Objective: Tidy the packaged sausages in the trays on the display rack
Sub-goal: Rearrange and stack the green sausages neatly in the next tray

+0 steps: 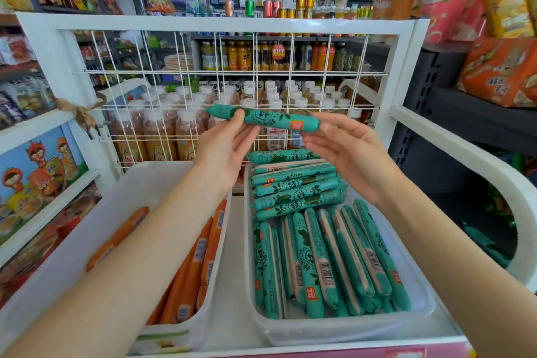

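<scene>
Two bare forearms enter from the lower edge, one per side, and converge above the trays. The left hand (223, 151) and the right hand (345, 148) together hold one green sausage (266, 120) level and crosswise in front of the white wire grid (180, 90) of the display rack (418, 67). The left thumb and fingers pinch it left of its middle; the right fingertips touch its right end, with the remaining fingers loosely spread.

Two translucent trays stand side by side on the rack's top shelf. The right tray (427, 293) holds green sausages in two groups: a far stack of about seven lying crosswise (296, 183), directly below the held sausage, and a near row of about nine lying lengthwise (328, 259). Exact counts are uncertain because packs overlap.

The left tray (72, 244) holds orange sausages (200, 256); about five show. The left forearm covers much of this tray, so its full contents cannot be determined. The print on the packs is too small to read.
</scene>
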The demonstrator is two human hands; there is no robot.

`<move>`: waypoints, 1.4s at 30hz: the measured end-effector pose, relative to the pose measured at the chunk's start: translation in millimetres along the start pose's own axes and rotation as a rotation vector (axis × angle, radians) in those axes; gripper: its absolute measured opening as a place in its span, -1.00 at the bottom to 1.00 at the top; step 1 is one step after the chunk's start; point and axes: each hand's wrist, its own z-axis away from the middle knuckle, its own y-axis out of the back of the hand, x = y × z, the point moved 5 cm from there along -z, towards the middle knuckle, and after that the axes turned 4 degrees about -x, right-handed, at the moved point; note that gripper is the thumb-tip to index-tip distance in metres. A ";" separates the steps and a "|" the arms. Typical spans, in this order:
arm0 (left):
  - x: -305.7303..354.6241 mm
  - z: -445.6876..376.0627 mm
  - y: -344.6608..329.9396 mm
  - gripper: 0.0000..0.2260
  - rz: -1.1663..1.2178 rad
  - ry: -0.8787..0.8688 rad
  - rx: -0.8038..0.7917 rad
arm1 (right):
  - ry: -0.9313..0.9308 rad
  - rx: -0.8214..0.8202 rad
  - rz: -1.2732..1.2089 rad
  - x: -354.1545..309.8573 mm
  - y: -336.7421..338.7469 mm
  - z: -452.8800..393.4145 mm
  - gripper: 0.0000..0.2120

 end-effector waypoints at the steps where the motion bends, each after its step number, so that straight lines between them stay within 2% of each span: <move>1: -3.7 0.4 -2.4 -0.93 0.006 0.002 0.000 | -0.012 0.052 -0.029 0.8 4.8 -2.9 -0.75; 4: -16.8 -1.6 -4.9 -0.92 -0.027 0.079 -0.049 | -0.035 0.243 0.059 5.8 21.9 -9.8 -0.93; 7: -25.9 -4.1 7.6 -0.81 -0.176 0.172 -0.079 | -0.060 0.361 0.161 9.3 42.8 -18.2 -0.89; 9: -24.0 -7.8 25.0 -0.78 -0.410 0.100 0.000 | -0.070 0.371 0.269 11.0 57.0 -24.3 -0.85; 12: -13.9 -10.5 41.2 -0.80 -0.996 -0.120 0.042 | -0.107 0.350 0.462 20.2 71.9 -29.0 -0.77; 15: -22.5 -9.8 41.0 -0.80 -1.362 -0.197 -0.138 | -0.142 0.288 0.628 35.1 73.5 -30.8 -0.74; 21: -42.6 0.3 27.5 -0.84 -1.734 -0.223 -0.487 | -0.096 0.133 1.198 43.0 67.6 -23.1 -0.84; 26: -52.7 6.3 18.7 -0.84 -1.808 -0.195 -0.598 | -0.042 0.062 1.309 40.2 65.3 -10.2 -0.85; 35: -53.3 5.7 26.1 -0.86 -1.870 -0.268 -0.613 | -0.129 -0.143 1.442 40.4 72.6 9.6 -0.85; 39: -56.8 4.4 30.9 -0.86 -1.979 -0.221 -0.660 | -0.178 -0.248 1.562 49.2 70.5 14.4 -0.82; 42: -56.5 6.3 34.0 -0.84 -2.044 -0.196 -0.662 | -0.144 -0.239 1.613 48.0 65.3 16.5 -0.83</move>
